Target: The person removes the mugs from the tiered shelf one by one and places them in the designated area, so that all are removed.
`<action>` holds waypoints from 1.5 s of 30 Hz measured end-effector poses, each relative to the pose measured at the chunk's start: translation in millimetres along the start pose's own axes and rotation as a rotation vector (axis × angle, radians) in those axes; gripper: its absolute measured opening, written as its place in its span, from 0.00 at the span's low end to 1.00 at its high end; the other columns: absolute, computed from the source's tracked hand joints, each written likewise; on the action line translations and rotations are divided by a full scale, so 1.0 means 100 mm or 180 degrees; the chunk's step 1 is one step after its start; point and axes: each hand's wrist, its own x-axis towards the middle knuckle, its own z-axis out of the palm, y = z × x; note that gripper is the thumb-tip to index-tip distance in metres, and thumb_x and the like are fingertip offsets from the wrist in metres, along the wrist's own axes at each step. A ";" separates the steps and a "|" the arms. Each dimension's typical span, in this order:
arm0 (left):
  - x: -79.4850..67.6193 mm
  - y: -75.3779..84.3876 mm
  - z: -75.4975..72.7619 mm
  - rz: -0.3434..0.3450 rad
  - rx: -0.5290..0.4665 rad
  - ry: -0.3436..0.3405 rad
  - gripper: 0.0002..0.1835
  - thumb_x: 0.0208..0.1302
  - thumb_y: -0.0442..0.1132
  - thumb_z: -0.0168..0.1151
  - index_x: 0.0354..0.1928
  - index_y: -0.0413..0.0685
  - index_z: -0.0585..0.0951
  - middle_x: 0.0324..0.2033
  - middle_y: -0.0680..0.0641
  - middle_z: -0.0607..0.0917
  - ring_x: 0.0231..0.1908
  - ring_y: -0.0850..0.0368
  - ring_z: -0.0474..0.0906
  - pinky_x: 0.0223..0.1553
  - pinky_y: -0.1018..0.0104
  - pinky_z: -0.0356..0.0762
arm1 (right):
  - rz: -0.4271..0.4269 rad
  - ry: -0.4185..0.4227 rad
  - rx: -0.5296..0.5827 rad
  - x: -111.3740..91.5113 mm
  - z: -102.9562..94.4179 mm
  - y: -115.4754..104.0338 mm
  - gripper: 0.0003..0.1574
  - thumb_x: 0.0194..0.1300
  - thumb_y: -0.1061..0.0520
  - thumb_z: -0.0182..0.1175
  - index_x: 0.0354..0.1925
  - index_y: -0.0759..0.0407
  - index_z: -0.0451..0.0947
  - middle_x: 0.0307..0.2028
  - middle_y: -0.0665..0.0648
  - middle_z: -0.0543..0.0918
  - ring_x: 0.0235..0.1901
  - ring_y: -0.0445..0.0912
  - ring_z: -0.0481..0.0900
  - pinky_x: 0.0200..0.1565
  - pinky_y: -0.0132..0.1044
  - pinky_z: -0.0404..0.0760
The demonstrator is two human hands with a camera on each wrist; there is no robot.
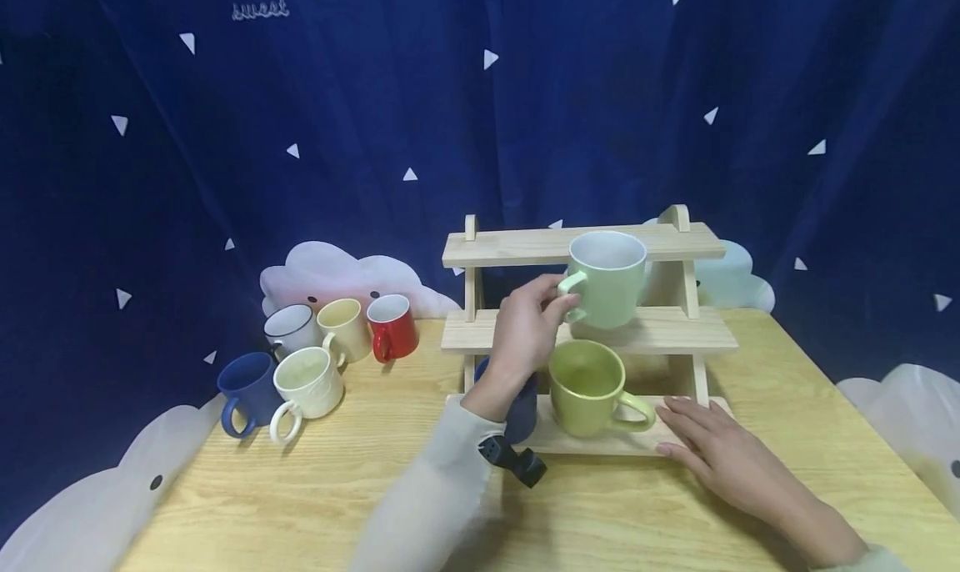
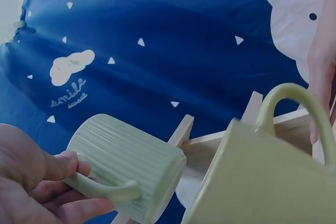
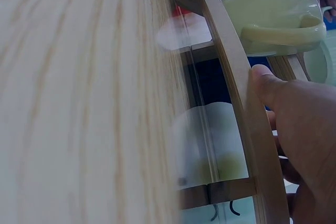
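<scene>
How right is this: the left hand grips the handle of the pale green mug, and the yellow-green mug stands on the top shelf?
Not quite: the head view shows the yellow-green mug on the bottom shelf. The left hand does grip the handle of the pale green mug.

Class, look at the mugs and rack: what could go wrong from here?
The pale green mug is held by its handle in the left hand, so it might tip or slip. The left forearm crosses in front of the dark blue mug on the rack and could knock it. The handle of the yellow-green mug points toward the right hand, so a shift there might nudge it.
</scene>
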 end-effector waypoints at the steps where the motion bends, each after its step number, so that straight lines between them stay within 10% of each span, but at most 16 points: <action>1: 0.00 -0.01 -0.03 0.0016 0.0006 0.0016 0.14 0.65 0.42 0.64 0.51 0.46 0.84 0.34 0.51 0.88 0.26 0.64 0.74 0.27 0.72 0.70 | -0.0003 0.0004 -0.0002 0.00 0.00 0.00 0.33 0.62 0.45 0.67 0.60 0.61 0.77 0.59 0.61 0.77 0.58 0.61 0.73 0.73 0.40 0.43; 45: -0.28 -0.61 -1.08 -0.0509 -0.0716 0.0493 0.14 0.66 0.31 0.63 0.53 0.35 0.81 0.41 0.34 0.85 0.45 0.42 0.83 0.44 0.66 0.82 | 0.0040 -0.0062 0.0013 0.01 -0.02 -0.01 0.33 0.63 0.45 0.66 0.60 0.61 0.77 0.60 0.62 0.76 0.60 0.60 0.72 0.73 0.39 0.41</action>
